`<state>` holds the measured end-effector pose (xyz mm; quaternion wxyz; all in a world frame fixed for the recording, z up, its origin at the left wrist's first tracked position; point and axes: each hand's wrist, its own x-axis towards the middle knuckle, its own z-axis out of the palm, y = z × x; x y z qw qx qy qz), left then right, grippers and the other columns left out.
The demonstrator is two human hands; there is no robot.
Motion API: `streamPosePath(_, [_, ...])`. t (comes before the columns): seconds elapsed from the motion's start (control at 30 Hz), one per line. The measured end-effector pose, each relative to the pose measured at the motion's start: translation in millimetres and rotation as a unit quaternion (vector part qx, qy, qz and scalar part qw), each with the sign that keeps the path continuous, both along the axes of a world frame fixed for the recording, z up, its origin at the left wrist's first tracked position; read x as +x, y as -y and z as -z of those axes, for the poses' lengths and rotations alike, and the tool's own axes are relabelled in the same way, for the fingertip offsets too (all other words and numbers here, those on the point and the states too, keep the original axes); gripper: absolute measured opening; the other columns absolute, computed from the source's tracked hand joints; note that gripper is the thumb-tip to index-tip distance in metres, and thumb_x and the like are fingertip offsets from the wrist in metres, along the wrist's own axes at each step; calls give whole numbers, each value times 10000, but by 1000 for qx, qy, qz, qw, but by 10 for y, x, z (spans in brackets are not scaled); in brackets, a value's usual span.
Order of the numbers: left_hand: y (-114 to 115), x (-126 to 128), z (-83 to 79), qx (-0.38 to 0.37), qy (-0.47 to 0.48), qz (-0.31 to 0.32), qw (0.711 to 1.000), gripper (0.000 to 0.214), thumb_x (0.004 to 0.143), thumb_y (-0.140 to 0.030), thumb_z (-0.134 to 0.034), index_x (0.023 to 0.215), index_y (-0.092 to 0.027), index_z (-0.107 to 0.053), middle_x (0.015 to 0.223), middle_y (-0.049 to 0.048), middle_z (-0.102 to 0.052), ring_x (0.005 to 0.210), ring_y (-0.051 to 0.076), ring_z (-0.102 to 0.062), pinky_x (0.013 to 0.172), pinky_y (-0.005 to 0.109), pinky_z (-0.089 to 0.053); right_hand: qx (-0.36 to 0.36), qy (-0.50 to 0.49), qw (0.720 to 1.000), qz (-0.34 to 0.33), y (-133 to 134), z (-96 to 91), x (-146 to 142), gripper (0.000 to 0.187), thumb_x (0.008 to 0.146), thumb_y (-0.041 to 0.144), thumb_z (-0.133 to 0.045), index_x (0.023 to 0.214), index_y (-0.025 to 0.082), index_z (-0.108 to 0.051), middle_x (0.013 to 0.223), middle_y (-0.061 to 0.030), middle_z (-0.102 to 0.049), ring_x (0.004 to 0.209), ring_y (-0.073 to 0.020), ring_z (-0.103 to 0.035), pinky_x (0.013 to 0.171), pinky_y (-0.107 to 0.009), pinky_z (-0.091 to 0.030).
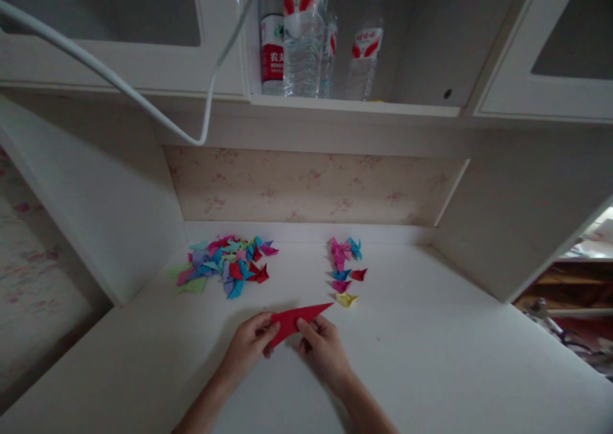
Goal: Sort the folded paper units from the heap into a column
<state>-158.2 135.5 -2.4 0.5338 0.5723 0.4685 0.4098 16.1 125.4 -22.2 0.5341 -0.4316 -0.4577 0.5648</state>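
Observation:
A folded piece of red paper (288, 323) is held between both hands just above the white tabletop, its long pointed end reaching to the right. My left hand (253, 337) pinches its left end between thumb and fingers. My right hand (323, 344) grips it near the middle, the thumb lying on its face and the fingers behind, partly hidden. Just beyond my right hand lies a small yellow folded paper (346, 300). Behind it sit several more small folded papers in magenta (341, 253), blue and red.
A heap of colourful folded papers (225, 261) lies at the back left of the white table (431, 357). Above, a shelf holds several plastic water bottles (302, 44). A white cable-like arm (143, 105) hangs at upper left. Side panels (517, 210) flank the table.

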Motion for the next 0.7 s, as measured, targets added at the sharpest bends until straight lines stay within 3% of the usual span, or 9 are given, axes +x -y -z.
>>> streamPosePath(0.1, [-42,-9,-108,-8,37,-56,998,325,757,-446,-632,841,-134,-598,566,-36,-544,472,90,-480,447,199,-386,-10,23,998,-59,71,-1,-42,340,770,452,-644,918,148,-611,667,-3,-619,427,-69,-456,419,-188,-314])
streamPosePath(0.17, [-84,26,-190,-16,52,-71,996,312,732,-425,-656,857,-150,-577,584,-43,-555,476,87,-482,444,192,-387,23,115,990,-82,142,-8,-83,262,783,393,-625,916,167,-630,640,12,-618,444,-76,-462,429,-185,-308])
streamPosePath(0.23, [-143,122,-267,-22,41,-38,998,304,723,-409,-659,867,-158,-564,581,-44,-564,478,93,-499,438,192,-393,90,242,961,-99,222,-24,-130,159,796,323,-597,854,191,-664,606,25,-617,478,-85,-486,459,-186,-313])
streamPosePath(0.3, [-220,292,-323,-23,8,30,999,293,731,-396,-640,886,-159,-562,574,-37,-575,472,100,-514,418,188,-387,166,356,912,-122,295,-50,-173,119,799,269,-572,796,222,-682,623,33,-645,523,-94,-528,505,-195,-329])
streamPosePath(0.43, [-396,791,-327,-1,-135,168,977,247,765,-334,-563,924,-146,-564,605,-16,-597,459,94,-529,368,162,-327,275,486,817,-145,375,-95,-214,131,797,238,-543,755,257,-666,697,54,-697,600,-115,-587,558,-220,-328])
streamPosePath(0.57, [-511,1258,-220,23,-259,211,942,222,756,-265,-528,916,-134,-607,605,-2,-630,457,94,-552,391,166,-334,296,544,773,-137,362,-75,-201,134,797,264,-533,717,242,-639,689,48,-703,589,-124,-586,525,-239,-287])
streamPosePath(0.7, [-556,1464,-128,74,-337,195,918,190,711,-295,-575,776,-151,-682,629,35,-677,555,144,-606,525,223,-407,301,567,753,-143,339,-22,-186,141,784,292,-548,687,223,-622,700,34,-704,575,-126,-575,522,-246,-272])
